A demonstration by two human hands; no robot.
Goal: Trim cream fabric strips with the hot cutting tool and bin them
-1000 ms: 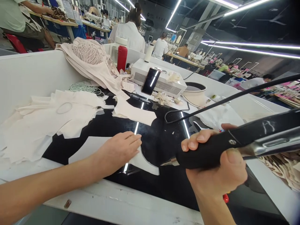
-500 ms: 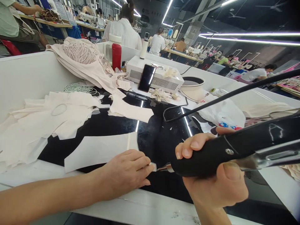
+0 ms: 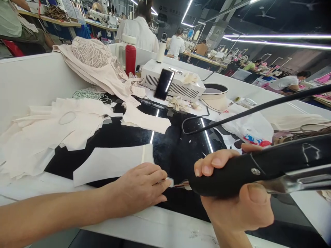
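My right hand [image 3: 232, 196] is wrapped round a thick black tool [image 3: 219, 177] with a metal lever; its narrow metal tip points left at my left hand's fingertips. My left hand [image 3: 144, 186] lies over the right end of a white fabric piece [image 3: 108, 162]. Its fingers are pressed together on a small pale piece [image 3: 170, 182] close to the tool's tip. A pale strip [image 3: 143, 154] runs across the fabric near its right edge. Both hands are over a glossy black work surface [image 3: 168, 151]. A cream cut piece [image 3: 147, 119] lies farther back.
Stacked cream pieces [image 3: 51, 127] lie left, below piled beige garments [image 3: 90, 62]. A phone [image 3: 164, 84] leans on a white vented box [image 3: 178, 81]. A black cable [image 3: 248, 108] crosses the right side, before a plastic bag [image 3: 248, 124]. People sit beyond the partition.
The view has shifted slightly, so the background and table items sit a little differently in the frame. Both hands keep nearly the same pose and hold.
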